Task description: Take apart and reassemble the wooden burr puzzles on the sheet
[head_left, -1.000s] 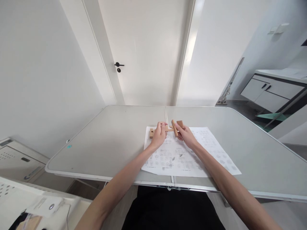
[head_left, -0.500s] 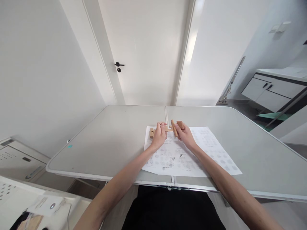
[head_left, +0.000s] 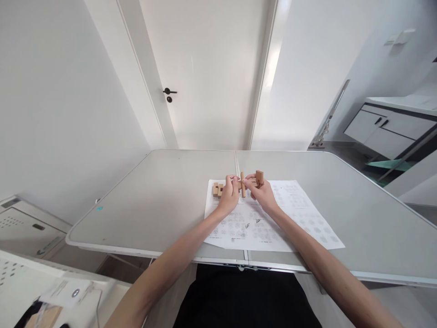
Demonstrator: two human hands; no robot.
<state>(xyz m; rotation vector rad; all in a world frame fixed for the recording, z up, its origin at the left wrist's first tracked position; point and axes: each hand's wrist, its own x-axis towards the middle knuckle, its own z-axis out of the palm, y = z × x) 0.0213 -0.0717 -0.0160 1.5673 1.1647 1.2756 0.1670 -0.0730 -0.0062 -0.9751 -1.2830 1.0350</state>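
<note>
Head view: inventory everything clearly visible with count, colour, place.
Wooden pieces: several, exact count hidden, tan, at the hands
Printed sheet: one, white, under hands
Table: one, grey, centre
Door: one, white, behind table
Door handle: one, black, on door
Walls: several, white, around door
Cabinet: one, white with black trim, right
Pole: one, grey, left of cabinet
Green object: one, green, below cabinet
Perforated furniture: count unclear, white, lower left
Clothing: black, lower centre, count unclear
Left hand: one, bare, holding wood
Right hand: one, bare, holding wood

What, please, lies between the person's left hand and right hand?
In the head view, mainly a wooden stick lies between the left hand and right hand, touching the latter.
</note>
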